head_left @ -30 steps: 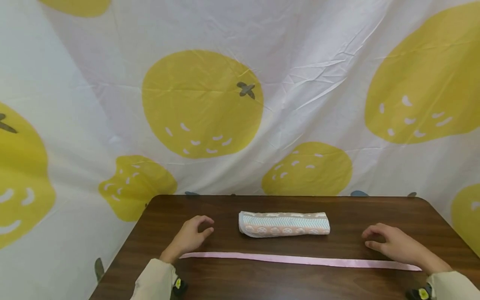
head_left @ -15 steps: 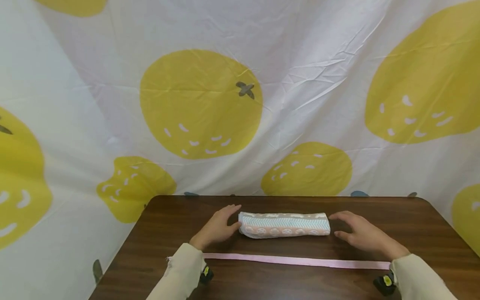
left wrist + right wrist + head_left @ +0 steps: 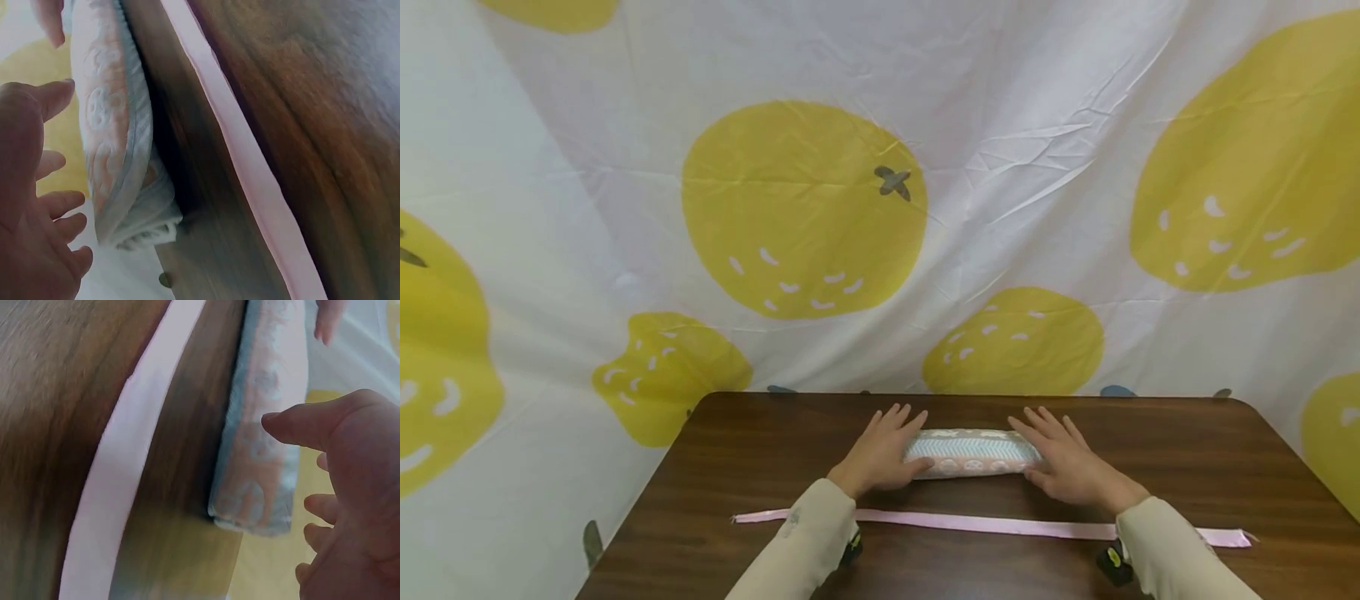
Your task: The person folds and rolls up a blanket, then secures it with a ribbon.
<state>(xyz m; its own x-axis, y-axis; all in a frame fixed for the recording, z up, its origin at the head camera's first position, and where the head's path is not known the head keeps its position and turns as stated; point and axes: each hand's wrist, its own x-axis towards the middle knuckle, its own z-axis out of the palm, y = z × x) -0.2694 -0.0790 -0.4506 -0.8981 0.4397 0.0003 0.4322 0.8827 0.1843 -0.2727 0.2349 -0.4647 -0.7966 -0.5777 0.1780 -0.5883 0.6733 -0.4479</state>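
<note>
A rolled towel, patterned in pink, grey and pale blue, lies crosswise on the dark wooden table. My left hand rests over its left end with straight, spread fingers. My right hand lies the same way over its right end. A long pink ribbon stretches flat across the table just in front of the roll, under both forearms. The left wrist view shows the towel beside the left hand and the ribbon. The right wrist view shows the towel, ribbon and right hand.
A white cloth backdrop printed with large yellow fruits hangs right behind the table's far edge. The table's left edge and rounded right corner are in view. Bare wood lies either side of the towel.
Both hands have moved inward from the table's sides and now lie on the ends of the rolled towel. The ribbon's two ends are let go and lie flat.
</note>
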